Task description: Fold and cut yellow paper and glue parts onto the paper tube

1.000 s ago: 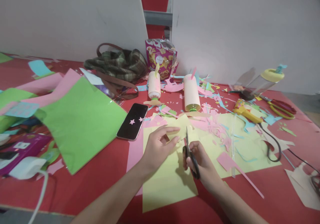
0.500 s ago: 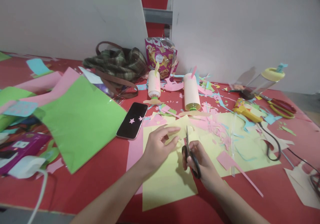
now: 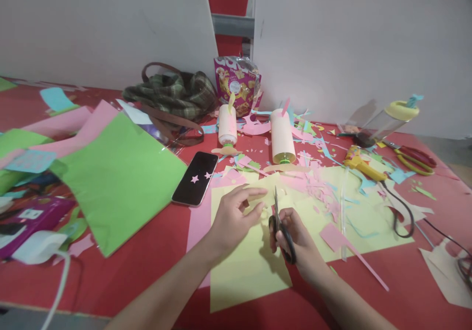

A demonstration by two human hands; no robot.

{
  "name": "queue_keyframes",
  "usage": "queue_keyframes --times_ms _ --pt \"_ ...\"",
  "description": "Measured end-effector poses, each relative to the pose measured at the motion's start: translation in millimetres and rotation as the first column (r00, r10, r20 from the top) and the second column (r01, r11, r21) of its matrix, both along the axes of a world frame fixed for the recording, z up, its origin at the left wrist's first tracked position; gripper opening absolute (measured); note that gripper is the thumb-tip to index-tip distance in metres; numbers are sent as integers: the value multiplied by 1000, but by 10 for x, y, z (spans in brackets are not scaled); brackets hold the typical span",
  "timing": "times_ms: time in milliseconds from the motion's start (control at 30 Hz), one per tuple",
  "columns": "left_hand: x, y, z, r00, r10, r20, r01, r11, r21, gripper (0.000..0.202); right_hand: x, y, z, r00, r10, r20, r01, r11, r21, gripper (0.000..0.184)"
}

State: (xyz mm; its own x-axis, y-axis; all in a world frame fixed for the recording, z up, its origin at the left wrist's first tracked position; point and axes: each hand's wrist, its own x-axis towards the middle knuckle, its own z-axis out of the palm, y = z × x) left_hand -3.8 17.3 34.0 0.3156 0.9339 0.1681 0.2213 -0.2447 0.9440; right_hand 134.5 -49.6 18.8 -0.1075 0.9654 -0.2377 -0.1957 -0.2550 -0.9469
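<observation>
My left hand (image 3: 233, 216) pinches a small piece of yellow paper (image 3: 262, 197) between thumb and fingers, lifted just above a large yellow sheet (image 3: 243, 266) lying on the red table (image 3: 147, 266). My right hand (image 3: 297, 239) grips black-handled scissors (image 3: 279, 222), blades pointing away from me and set against the right edge of the held piece. The blades look nearly closed. Both forearms reach in from the bottom of the view.
A black phone (image 3: 195, 171) with two pink stars lies left of my hands, beside a big green sheet (image 3: 118, 172). Two paper-wrapped bottles (image 3: 282, 135), a snack bag (image 3: 236, 84), a plaid bag (image 3: 173, 96), a yellow glue gun (image 3: 363, 165), red-handled scissors (image 3: 415, 157) and scattered scraps lie beyond.
Almost nothing has moved. My left hand has turned the small yellow piece slightly, and the scissors stay at its edge.
</observation>
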Motion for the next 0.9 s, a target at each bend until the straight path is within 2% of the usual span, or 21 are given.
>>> queue_keyframes --times_ms 233,467,567,667,767,900 --pt "-32 30 59 999 -10 -49 9 1000 -29 20 6 -3 -19 1000 6 -12 -6 1000 0 34" --pt "-46 39 31 1000 -4 8 5 997 -75 13 -14 1 10 999 -27 -30 26 999 -19 32" --pt "-5 14 43 984 45 171 -14 983 -182 20 -31 7 11 998 -57 -38 56 998 -10 33" --pt "39 -16 62 952 66 299 33 949 -313 31 -39 4 -2 997 -73 -36 73 997 -8 33" --pt "55 -34 69 966 43 253 58 923 -380 35 -41 -3 -21 999 -43 -25 43 999 -10 31" --pt "46 -42 70 978 26 205 51 930 -364 37 -42 -5 -24 1000 -15 -10 15 1000 -6 31"
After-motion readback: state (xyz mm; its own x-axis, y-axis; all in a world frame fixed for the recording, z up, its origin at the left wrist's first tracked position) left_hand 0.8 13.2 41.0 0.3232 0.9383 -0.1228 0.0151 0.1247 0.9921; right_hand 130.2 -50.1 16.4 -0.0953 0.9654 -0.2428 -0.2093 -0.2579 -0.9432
